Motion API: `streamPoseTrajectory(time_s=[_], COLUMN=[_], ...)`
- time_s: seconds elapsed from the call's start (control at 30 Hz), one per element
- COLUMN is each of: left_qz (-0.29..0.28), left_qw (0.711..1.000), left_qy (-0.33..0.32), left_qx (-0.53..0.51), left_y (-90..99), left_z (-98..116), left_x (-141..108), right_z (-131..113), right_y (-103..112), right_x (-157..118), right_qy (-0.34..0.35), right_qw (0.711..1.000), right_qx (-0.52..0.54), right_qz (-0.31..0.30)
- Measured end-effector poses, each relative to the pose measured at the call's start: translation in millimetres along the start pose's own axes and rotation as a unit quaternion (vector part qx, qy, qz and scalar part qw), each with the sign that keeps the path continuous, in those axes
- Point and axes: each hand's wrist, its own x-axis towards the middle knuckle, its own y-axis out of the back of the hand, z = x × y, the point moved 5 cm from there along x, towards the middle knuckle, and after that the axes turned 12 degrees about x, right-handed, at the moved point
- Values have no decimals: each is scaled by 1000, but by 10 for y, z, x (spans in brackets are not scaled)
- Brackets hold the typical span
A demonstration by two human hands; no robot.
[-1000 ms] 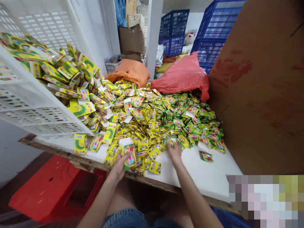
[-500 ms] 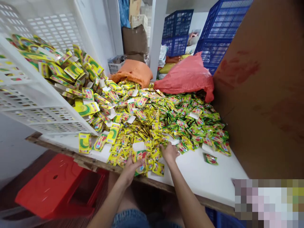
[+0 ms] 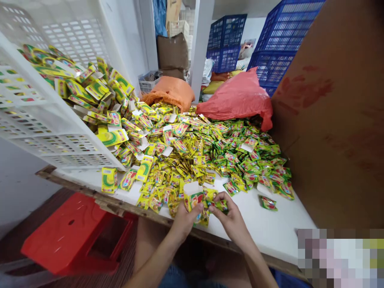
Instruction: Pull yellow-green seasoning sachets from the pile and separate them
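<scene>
Near the table's front edge, my left hand (image 3: 185, 221) grips a small yellow and green box (image 3: 192, 197) whose white top flap stands up. Just to the right, my right hand (image 3: 230, 216) pinches green candy packets (image 3: 220, 205) between thumb and fingers, close beside the box. How many packets it holds I cannot tell. Beyond my hands lies a heap of yellow packets (image 3: 171, 176), and to its right a heap of green packets (image 3: 240, 160). More yellow boxes (image 3: 99, 90) spill out of a tipped white crate (image 3: 90, 156) on the left.
An orange sack (image 3: 171, 90) and a red plastic bag (image 3: 237, 98) lie behind the heaps. A large cardboard box (image 3: 330, 140) walls off the right side. A red stool (image 3: 63, 232) stands below the table at left. Blue crates (image 3: 225, 42) are stacked at the back.
My right hand has come back from the heap with green packets, toward the box. My left hand has shifted the box slightly to the right.
</scene>
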Motion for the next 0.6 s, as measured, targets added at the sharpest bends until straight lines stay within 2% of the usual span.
streamPoseTrajectory(time_s=[0.1, 0.2, 0.3, 0.4, 0.5, 0.6], left_qz=[-12, -30, -45, -104, -165, -203], left_qw=[1000, 999, 998, 994, 984, 975], left_qy=[-26, -19, 4, 18, 46, 61], left_qx=[9, 26, 33, 35, 42, 66], left_y=[-124, -127, -63, -65, -122, -150], left_z=[48, 34, -15, -8, 50, 114], left_x=[-47, -79, -80, -97, -156, -214], right_z=[39, 118, 107, -31, -232, -392], right_y=[-84, -131, -76, 39, 31, -114], right_x=[-55, -73, -62, -25, 42, 100], right_qy=[-8, -28, -43, -23, 14, 48], right_qw=[994, 981, 980, 984, 994, 997], right_qx=[94, 176, 176, 147, 91, -16], right_qz=[58, 80, 84, 99, 57, -66])
